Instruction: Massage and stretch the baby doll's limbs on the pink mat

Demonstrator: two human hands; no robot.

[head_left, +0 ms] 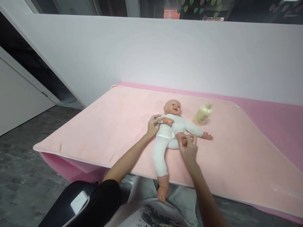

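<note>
A baby doll (163, 150) with a white cloth body lies on its back on the pink blanket (90, 126), head toward the wall. One of its legs is bent up over its belly; the other lies straight, its foot past the table edge. My right hand (189, 148) is closed around the foot of the bent leg. At the doll's side, my left hand (153, 125) rests against its upper arm, fingers curled there; whether they grip the arm is partly hidden. A pale yellow pump bottle (202, 115) stands tilted-looking to the right of the doll's head.
Behind the table rises a white partition wall (151, 53) with a window above it. Pink table covering (265, 116) shows at the right. A black bag-like object with a white device (79, 201) is at lower left, near my left arm.
</note>
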